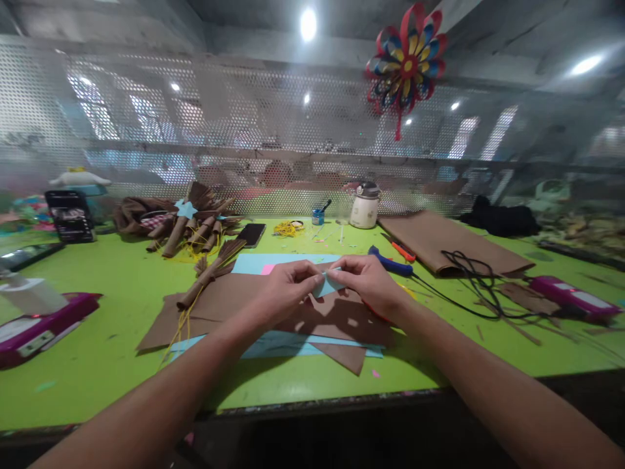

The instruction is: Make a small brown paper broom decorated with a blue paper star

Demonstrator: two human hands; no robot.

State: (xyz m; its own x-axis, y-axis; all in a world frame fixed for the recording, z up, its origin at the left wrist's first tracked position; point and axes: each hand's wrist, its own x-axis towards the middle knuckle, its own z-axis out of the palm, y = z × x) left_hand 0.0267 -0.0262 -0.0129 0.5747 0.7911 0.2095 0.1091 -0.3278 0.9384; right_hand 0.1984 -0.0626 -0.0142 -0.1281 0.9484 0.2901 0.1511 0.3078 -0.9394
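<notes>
Between the fingertips of both hands is a small piece of light blue paper [328,285], pinched at its upper edge. My left hand [293,285] closes on it from the left, and my right hand [366,277] from the right. Below them lie sheets of brown paper [239,293] over light blue paper sheets [278,345]. A rolled brown paper bundle [208,277] with a frayed end and yellow string rests left of my left hand. Just beyond my right hand is a blue-handled tool [390,262] with a black cord.
More brown rolls [178,234], one bearing a blue paper star [185,208], lie at the back left. Behind stand a phone [71,216], a small blue jar [318,217] and a white flask [365,207]. Folded brown paper [449,244] and a purple power strip [573,296] are right.
</notes>
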